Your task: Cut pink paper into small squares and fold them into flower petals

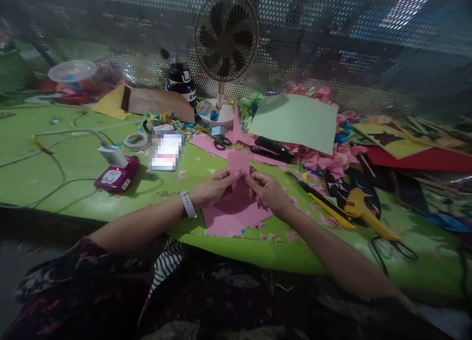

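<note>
Between both hands, a strip of pink paper (239,162) is held upright, its top end rising above the fingers. My left hand (217,186), with a white band at its wrist, pinches the strip's left side. On its right side the thumb and fingers of my right hand (266,188) are closed on the same paper. Below the hands a larger pink sheet (236,213) lies on the green table (177,185). Just beyond are small scissors (221,142) and a black stapler (273,149).
Right of the hands lie a yellow cutter knife (328,206) and a yellow glue gun (365,212). On the left are a phone (167,151), a tape roll (136,141) and a purple power adapter (117,176) with cables. A fan (225,42) and a bottle (180,81) stand behind.
</note>
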Available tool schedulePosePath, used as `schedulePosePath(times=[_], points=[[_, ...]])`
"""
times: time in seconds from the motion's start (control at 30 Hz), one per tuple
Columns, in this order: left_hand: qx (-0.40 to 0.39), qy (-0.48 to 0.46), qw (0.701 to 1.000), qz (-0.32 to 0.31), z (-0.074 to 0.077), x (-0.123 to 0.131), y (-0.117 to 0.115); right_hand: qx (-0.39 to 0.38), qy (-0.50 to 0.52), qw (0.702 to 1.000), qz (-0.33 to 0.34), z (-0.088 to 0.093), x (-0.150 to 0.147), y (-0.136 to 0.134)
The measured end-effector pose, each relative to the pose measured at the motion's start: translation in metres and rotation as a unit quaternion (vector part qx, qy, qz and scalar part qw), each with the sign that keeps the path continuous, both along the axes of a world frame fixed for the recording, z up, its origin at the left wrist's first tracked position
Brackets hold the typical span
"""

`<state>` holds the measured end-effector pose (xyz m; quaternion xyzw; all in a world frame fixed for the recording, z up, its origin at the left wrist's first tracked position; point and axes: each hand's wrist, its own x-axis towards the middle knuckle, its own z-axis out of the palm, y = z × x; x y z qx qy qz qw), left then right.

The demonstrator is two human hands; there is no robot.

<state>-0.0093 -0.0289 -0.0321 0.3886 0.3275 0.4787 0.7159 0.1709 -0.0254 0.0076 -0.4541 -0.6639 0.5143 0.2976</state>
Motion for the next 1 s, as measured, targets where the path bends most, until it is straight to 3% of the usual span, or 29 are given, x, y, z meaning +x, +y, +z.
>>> schedulePosePath(times=[0.33,0.63,1.0], points=[[0.022,-0.032,0.999,-0.008,-0.002,0.002,0.001,-0.006,0.046,0.999,0.001,-0.006,0.000,0.001],[0.047,0.011,0.999,-0.005,-0.004,-0.001,-0.001,0.006,0.058,0.998,0.009,-0.006,0.001,0.001],[0.053,-0.034,0.998,-0.010,-0.005,0.002,0.000,0.008,0.083,0.996,0.008,-0.013,0.001,0.004]])
